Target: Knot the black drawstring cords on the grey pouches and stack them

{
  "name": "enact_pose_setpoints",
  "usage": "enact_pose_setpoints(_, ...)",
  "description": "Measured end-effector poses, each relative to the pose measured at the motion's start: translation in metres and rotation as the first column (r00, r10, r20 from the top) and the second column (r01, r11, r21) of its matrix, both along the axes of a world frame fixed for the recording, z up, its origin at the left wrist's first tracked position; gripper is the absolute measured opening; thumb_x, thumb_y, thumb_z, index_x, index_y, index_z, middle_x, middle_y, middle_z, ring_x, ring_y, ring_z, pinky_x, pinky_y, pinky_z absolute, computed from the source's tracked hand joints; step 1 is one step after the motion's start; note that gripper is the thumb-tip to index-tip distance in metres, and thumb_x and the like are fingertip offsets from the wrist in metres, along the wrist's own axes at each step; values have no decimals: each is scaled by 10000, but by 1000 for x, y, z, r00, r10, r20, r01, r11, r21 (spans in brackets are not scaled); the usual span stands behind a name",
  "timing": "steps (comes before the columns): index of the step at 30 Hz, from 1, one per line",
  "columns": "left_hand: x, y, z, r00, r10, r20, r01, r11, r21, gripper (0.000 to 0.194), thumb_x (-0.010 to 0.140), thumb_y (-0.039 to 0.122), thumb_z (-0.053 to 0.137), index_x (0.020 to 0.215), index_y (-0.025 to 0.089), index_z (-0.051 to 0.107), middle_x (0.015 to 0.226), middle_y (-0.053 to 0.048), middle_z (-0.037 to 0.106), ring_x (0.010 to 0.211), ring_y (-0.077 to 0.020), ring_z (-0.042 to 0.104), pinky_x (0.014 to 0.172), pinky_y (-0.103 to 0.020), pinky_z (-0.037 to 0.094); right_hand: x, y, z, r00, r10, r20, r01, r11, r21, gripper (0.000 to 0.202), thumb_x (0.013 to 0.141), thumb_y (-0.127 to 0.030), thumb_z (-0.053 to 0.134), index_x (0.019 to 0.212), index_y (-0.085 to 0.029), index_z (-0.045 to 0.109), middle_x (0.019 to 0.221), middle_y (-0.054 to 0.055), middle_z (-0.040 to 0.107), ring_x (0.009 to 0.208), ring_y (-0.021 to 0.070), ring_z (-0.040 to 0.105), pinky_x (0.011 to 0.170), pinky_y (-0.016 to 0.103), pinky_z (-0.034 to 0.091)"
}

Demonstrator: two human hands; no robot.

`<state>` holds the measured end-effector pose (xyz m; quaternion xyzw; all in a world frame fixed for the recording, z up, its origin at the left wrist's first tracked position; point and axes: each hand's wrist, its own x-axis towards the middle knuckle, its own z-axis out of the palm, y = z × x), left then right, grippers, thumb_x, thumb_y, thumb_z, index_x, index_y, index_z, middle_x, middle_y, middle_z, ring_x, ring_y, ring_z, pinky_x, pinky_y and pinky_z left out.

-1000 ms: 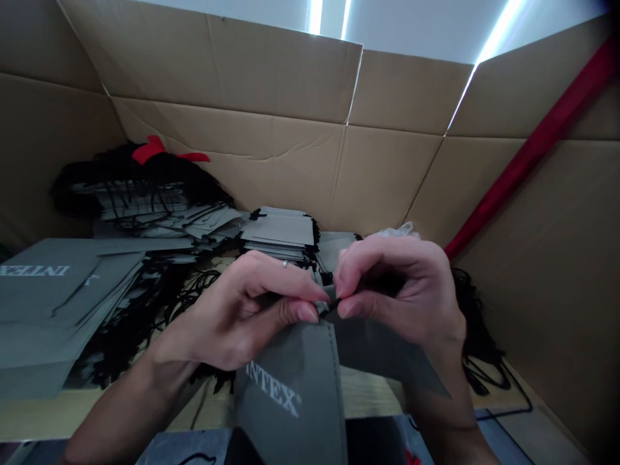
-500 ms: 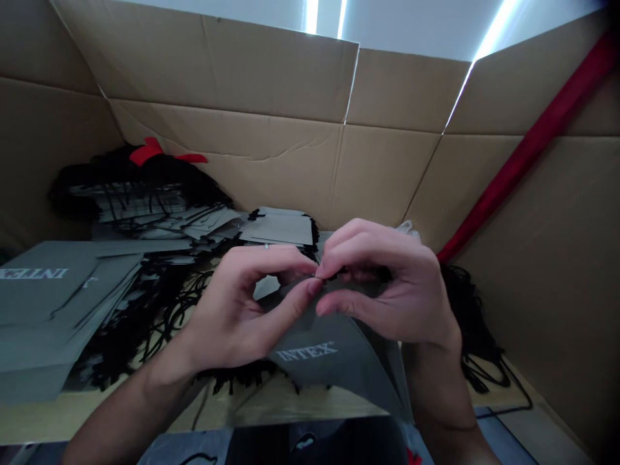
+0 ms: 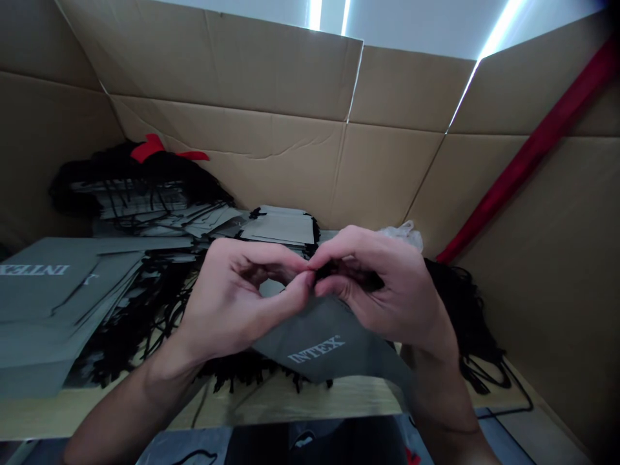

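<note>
A grey sheet [image 3: 324,358] printed with INTEX hangs tilted beneath my hands, in front of my body. My left hand [image 3: 242,294] is closed, thumb and forefinger pinching at the top edge of this sheet. Touching it fingertip to fingertip, my right hand [image 3: 387,281] is closed as well. A short dark bit, seemingly black cord [image 3: 320,271], shows between the fingertips. The fingers cover most of it, so its exact hold is hidden.
Grey INTEX sheets [image 3: 39,303] with black cord ends lie stacked at left. Behind are a corded pile [image 3: 140,200] with red strips and a smaller stack [image 3: 278,226]. Black cords [image 3: 465,310] and clear plastic [image 3: 407,234] lie right. Cardboard walls [image 3: 271,148] enclose the wooden table [image 3: 252,410].
My right thumb has closed in toward its forefinger and the left fingertips. Both hands have shifted slightly left, and the grey sheet has tilted, its print now slanting up to the right.
</note>
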<state>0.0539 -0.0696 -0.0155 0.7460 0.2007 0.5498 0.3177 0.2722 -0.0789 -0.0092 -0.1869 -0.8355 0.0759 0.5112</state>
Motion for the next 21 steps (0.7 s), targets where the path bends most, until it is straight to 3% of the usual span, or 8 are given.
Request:
enact_pose_setpoints(3,1,-1,1,999,0,-42,0,1000,20,57,946,138,835,934,171,879,827,-18,865,678,-113,752,627,-152,600,1,5,-1,1000,5,-20,-5,1000,9,189,963,-253,943,1054,-204,785,929,12,786,763,137,678,713,275,587)
enact_pose_setpoints(7,3,0,-1,993,-59,-99,57,998,-26,90,1041,199,769,1026,154,845,837,-33,829,685,-114,718,599,-156,558,2,7,-3,997,-7,-71,10,999,35,160,961,-207,941,1022,-192,794,914,7,794,741,121,667,685,257,558)
enact_pose_setpoints(10,2,4,-2,980,-126,-154,121,992,-42,118,1063,205,742,1041,161,850,865,-28,840,712,-109,715,630,-148,564,4,5,-3,996,-2,-88,4,1000,15,125,969,-177,919,1024,-209,811,901,6,816,728,130,701,656,268,557)
enact_pose_setpoints(13,-1,7,-3,973,-109,-201,115,993,17,99,1041,189,768,1001,170,856,871,-21,850,737,-116,714,672,-164,573,6,3,-1,997,-14,-81,11,999,-44,133,967,-122,880,1005,-232,816,901,-2,838,711,130,726,633,271,562)
enact_pose_setpoints(17,-6,5,-4,972,-76,-222,117,977,180,117,1024,117,757,994,178,853,826,-8,824,701,-116,718,657,-192,562,3,2,-1,985,77,-154,-102,982,-159,225,922,5,837,942,-219,819,859,-27,819,650,91,727,563,211,546)
enact_pose_setpoints(21,-9,1,-2,973,-124,-196,164,966,199,167,1003,86,780,1031,230,861,884,1,859,751,-131,777,690,-207,588,0,2,0,966,152,-211,-196,958,-209,160,895,-123,958,884,-203,820,775,-30,791,613,92,694,517,195,512)
